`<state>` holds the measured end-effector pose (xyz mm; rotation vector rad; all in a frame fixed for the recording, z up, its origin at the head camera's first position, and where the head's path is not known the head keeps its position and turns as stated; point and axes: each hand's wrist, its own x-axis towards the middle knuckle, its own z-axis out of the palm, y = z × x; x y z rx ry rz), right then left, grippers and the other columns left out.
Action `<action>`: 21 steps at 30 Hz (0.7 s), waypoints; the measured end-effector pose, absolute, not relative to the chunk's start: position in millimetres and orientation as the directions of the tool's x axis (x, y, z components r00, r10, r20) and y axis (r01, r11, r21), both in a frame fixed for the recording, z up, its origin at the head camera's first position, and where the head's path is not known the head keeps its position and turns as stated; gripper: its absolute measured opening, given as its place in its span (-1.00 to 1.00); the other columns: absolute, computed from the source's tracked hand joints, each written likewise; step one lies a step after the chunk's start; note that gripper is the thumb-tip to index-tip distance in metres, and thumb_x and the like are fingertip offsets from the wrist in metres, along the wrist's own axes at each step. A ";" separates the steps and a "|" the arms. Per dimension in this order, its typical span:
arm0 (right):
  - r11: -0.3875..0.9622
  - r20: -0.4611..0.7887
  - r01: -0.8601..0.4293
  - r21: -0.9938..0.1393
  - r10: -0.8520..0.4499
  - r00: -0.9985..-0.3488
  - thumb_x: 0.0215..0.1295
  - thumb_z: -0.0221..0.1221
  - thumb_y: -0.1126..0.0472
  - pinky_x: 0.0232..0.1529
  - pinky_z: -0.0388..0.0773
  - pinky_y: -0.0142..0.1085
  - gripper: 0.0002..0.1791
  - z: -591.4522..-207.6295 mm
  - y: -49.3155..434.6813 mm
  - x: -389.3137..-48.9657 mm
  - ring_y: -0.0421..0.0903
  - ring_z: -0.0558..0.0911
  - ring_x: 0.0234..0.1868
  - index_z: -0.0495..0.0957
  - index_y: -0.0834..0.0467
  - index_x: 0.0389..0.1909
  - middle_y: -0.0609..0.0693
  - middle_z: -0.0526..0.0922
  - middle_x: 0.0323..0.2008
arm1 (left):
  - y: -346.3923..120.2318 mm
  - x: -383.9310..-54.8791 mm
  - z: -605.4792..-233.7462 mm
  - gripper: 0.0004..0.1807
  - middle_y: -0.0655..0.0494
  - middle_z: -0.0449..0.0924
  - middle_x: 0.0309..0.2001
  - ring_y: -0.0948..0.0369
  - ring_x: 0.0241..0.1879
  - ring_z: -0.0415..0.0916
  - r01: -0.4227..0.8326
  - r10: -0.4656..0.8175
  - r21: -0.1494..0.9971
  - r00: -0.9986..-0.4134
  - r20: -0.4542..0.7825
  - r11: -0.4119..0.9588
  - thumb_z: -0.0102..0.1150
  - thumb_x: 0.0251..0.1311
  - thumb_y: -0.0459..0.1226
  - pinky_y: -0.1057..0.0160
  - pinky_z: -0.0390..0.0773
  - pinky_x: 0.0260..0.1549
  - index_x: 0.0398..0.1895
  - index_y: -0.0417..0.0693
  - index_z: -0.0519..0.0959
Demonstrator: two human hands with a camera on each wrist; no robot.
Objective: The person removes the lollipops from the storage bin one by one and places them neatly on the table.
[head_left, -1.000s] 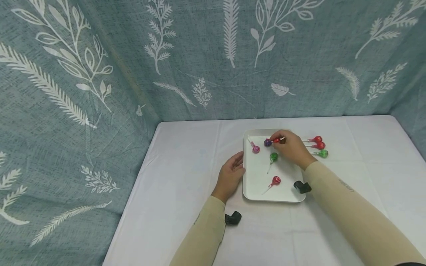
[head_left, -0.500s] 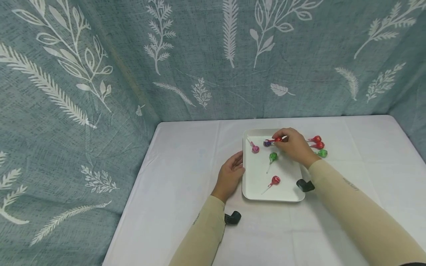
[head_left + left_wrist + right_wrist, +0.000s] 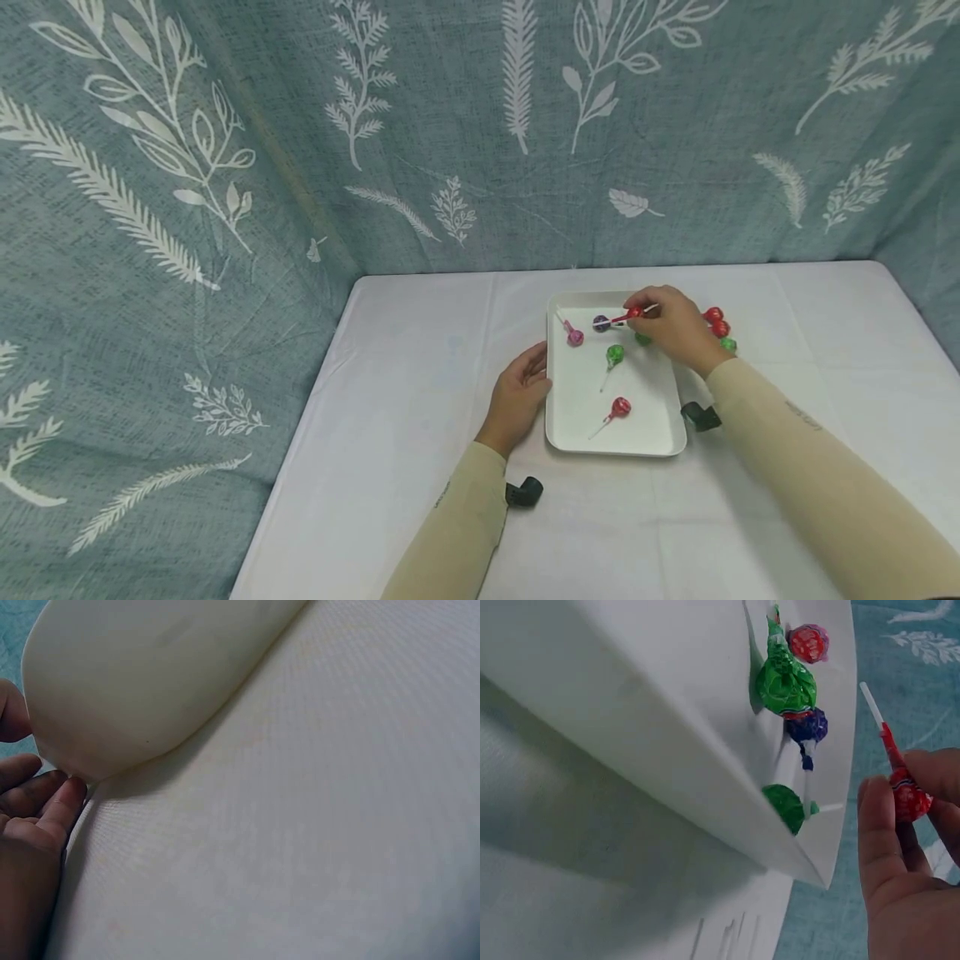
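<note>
My right hand (image 3: 675, 327) pinches a red-wrapped lollipop (image 3: 910, 801) by its candy head over the far right part of a white tray (image 3: 648, 417). Its white stick points away from the fingertips. Against the tray's left side rests my left hand (image 3: 516, 398), its fingers touching the outer wall. Inside the tray lie a pink lollipop (image 3: 574, 337), a purple one (image 3: 602, 323), a green one (image 3: 615, 355) and a red one (image 3: 620, 407). Another green lollipop (image 3: 784, 806) sits partly hidden below my right hand.
Right of the tray, two red lollipops (image 3: 713, 314) and a green lollipop (image 3: 728, 344) lie on the white tablecloth (image 3: 405, 400), sticks hidden by my right hand in the head view. A blue-green leaf-patterned curtain (image 3: 480, 208) stands behind the table.
My right hand has drawn slightly to the right with the red lollipop. A green lollipop in the tray has come into view beneath it. My left hand has stayed put.
</note>
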<state>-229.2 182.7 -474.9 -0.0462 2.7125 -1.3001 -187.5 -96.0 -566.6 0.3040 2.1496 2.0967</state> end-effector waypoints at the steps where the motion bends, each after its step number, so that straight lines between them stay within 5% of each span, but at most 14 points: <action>1: 0.628 -0.107 0.030 -0.778 -0.085 -0.991 0.58 0.28 0.26 0.20 0.67 0.12 -0.65 -474.9 184.3 -229.3 0.22 0.57 0.17 0.62 0.26 0.28 0.23 0.53 0.22 | -96.0 -187.5 -566.7 -0.35 -0.04 0.54 0.45 0.10 0.36 0.57 0.058 0.227 0.998 -0.972 0.052 0.021 0.12 0.42 -0.48 0.23 0.56 0.35 0.59 -0.24 0.42; 21: 0.638 -0.119 0.058 -0.768 -0.053 -0.992 0.58 0.34 0.14 0.17 0.60 0.10 -0.65 -479.9 205.0 -228.2 0.17 0.61 0.12 0.64 0.21 0.24 0.22 0.69 0.10 | -91.7 -191.7 -567.7 -0.35 -0.05 0.54 0.45 0.12 0.37 0.56 0.077 0.219 0.996 -0.973 0.067 0.040 0.11 0.41 -0.48 0.24 0.57 0.33 0.58 -0.25 0.42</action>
